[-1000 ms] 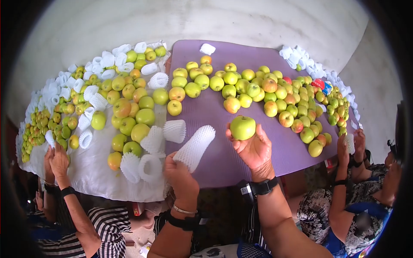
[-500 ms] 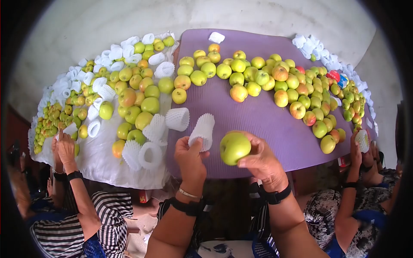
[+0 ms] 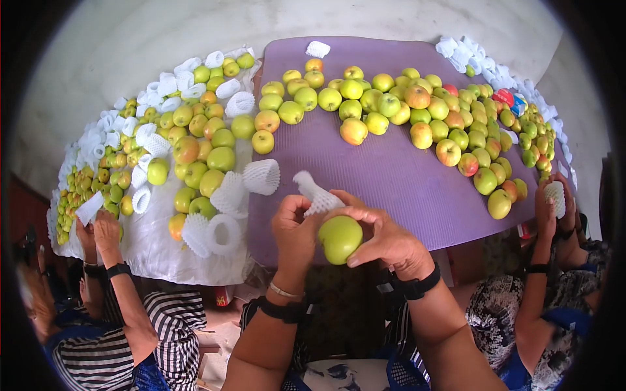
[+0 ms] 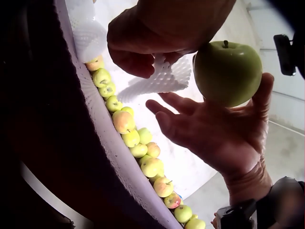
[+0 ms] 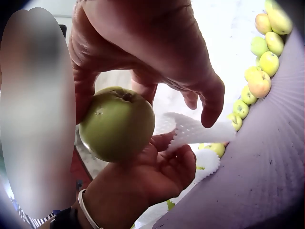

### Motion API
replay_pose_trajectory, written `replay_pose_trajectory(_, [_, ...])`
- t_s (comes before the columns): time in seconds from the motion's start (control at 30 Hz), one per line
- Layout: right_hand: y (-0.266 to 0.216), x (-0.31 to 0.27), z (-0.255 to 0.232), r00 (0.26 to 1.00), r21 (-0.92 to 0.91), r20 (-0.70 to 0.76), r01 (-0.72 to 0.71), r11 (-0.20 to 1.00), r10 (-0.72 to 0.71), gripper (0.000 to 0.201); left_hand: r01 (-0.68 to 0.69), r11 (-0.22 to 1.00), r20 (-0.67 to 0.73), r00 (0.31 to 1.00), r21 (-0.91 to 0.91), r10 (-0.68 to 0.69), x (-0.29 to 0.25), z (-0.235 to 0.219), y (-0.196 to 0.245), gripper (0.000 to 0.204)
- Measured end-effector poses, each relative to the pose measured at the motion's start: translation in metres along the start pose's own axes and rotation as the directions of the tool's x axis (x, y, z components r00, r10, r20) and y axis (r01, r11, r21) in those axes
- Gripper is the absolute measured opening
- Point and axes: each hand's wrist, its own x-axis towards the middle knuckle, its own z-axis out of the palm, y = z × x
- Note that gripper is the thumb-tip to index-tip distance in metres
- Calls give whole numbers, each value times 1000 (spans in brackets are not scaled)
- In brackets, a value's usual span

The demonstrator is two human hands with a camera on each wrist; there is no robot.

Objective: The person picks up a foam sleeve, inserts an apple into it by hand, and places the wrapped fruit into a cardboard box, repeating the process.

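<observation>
Close by held apple point(image 3: 341, 240): foam nets point(image 3: 262, 176) left, loose apples point(image 3: 353, 131) beyond.

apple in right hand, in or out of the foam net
Out: the apple shows bare skin in every view; the left hand holds the foam net.
</observation>
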Motion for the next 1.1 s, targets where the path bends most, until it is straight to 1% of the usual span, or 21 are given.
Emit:
replay_pose_trajectory(0.07, [0, -1, -2, 997, 164, -58, -41, 986, 52, 70, -9, 999, 36, 999, -33, 10, -1, 2, 0, 10])
replay_pose_trajectory(0.1, [-7, -1, 3, 994, 223, -94, -33, 974, 56, 64, -24, 1000, 56, 998, -11, 24, -1, 1, 2, 10])
replay_pose_trajectory(0.17, [-3, 0, 0, 988, 322, -141, -7, 947, 55, 61, -55, 998, 96, 994, 34, 51, -5, -1, 5, 12])
replay_pose_trajectory(0.2, [0, 0, -2, 985, 370, -164, 8, 929, 57, 60, -63, 998, 105, 993, 22, 60, -6, 0, 5, 12])
replay_pose_trajectory(0.27, [5, 4, -2, 973, 408, -228, 70, 910, 27, 58, -78, 997, 125, 989, -1, 77, -8, 4, 6, 13])
replay_pose_trajectory(0.4, [8, 8, -4, 940, 494, -342, 161, 854, 21, 59, -10, 996, 211, 977, -87, 28, -13, 9, 7, 14])
replay_pose_trajectory(0.47, [12, 11, -5, 919, 376, -394, 175, 910, -14, 58, 17, 992, 233, 972, -123, 12, -14, 10, 7, 14])
replay_pose_trajectory(0.5, [14, 12, -4, 908, 314, -419, 180, 932, -34, 58, 49, 988, 215, 976, -147, -16, -14, 10, 8, 14])
replay_pose_trajectory(0.53, [15, 12, -3, 890, 133, -450, 150, 980, -75, 58, 79, 982, 198, 979, -172, -44, -14, 9, 8, 13])
replay_pose_trajectory(0.57, [16, 12, -2, 872, -51, -473, 112, 992, -123, 58, 109, 974, 183, 980, -198, -73, -14, 9, 9, 13])
replay_pose_trajectory(0.6, [17, 13, -1, 856, -233, -487, 64, 970, -174, 58, 98, 970, 142, 988, -222, -67, -14, 9, 10, 12])
replay_pose_trajectory(0.67, [20, 14, 2, 832, -515, -423, 106, 851, -359, 57, 72, 961, 59, 997, -268, -58, -13, 11, 10, 10])
replay_pose_trajectory(0.7, [22, 15, 3, 818, -639, -370, 121, 760, -441, 57, 18, 982, 52, 999, -185, -8, -13, 10, 9, 9])
replay_pose_trajectory(0.77, [19, 15, 6, 795, -751, -339, 94, 653, -504, 57, -91, 996, 51, 994, -16, 92, -14, 7, 7, 9])
replay_pose_trajectory(0.8, [18, 15, 7, 783, -800, -319, 79, 594, -534, 58, -122, 991, 80, 990, 57, 117, -16, 7, 8, 8])
replay_pose_trajectory(0.87, [21, 17, 4, 759, -857, -314, 32, 515, -571, 60, -189, 962, 146, 976, 196, 162, -20, 9, 14, 8])
replay_pose_trajectory(0.9, [22, 18, 3, 746, -881, -310, 7, 473, -589, 61, -265, 938, 175, 958, 225, 228, -19, 9, 13, 8])
replay_pose_trajectory(0.97, [20, 16, 4, 752, -894, -318, -34, 448, -577, 63, -408, 871, 237, 906, 274, 350, -19, 10, 10, 9])
replay_pose_trajectory(1.0, [19, 15, 5, 756, -899, -321, -54, 435, -571, 64, -328, 912, 216, 936, 247, 278, -19, 12, 11, 10])
replay_pose_trajectory(1.07, [17, 13, 7, 783, -932, -255, -42, 361, -567, 64, -161, 969, 182, 975, 188, 127, -21, 14, 15, 10])
replay_pose_trajectory(1.1, [16, 13, 8, 796, -946, -221, -34, 323, -563, 64, -89, 992, 163, 984, 87, 74, -20, 14, 11, 11])
